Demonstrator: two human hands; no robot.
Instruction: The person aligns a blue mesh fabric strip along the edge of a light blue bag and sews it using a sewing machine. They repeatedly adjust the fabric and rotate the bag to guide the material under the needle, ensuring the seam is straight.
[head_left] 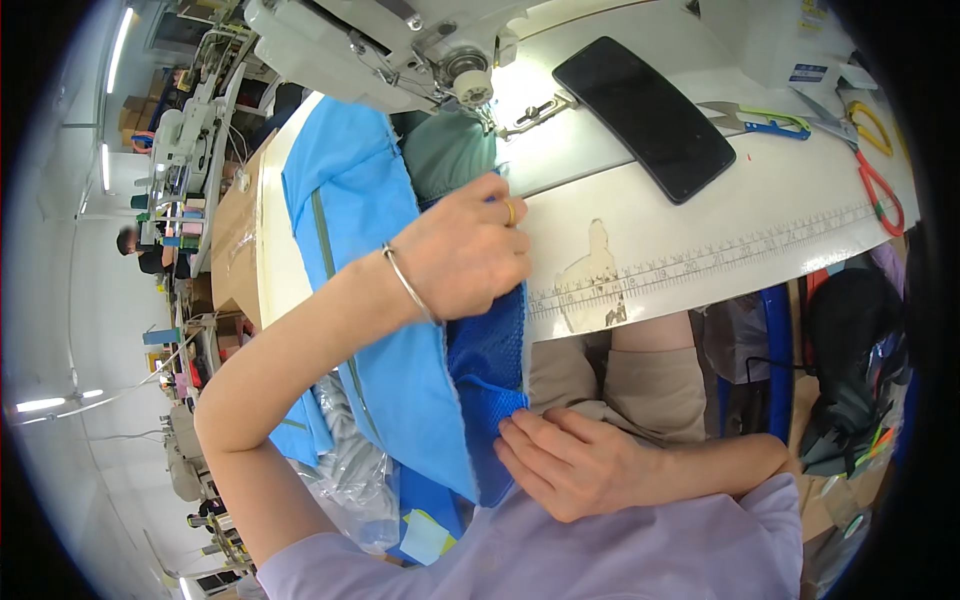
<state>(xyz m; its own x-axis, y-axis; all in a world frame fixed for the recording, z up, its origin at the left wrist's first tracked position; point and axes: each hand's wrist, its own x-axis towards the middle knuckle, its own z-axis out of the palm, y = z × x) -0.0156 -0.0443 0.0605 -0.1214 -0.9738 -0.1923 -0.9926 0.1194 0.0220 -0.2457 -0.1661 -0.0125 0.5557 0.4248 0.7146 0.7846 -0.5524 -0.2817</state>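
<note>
A light blue fabric piece [400,370] with a dark zip-like strip hangs from the sewing machine bed over my lap. Dark blue mesh [487,345] runs along its right edge, and grey-green cloth [447,155] lies by the needle area. My left hand [465,250], with a ring and bracelet, has its fingers curled down on the mesh edge just below the presser foot [490,120]. Lower down, my right hand [570,460] pinches the mesh edge between thumb and fingers. The sewing machine head [390,45] stands above, its lamp lit.
A black phone [645,120] lies on the white table right of the needle. Beyond it are thread snips [765,122] and red-handled scissors [870,185]. A printed ruler [700,255] follows the table's front edge. Clear plastic [350,470] hangs at left; a person [145,250] sits far off.
</note>
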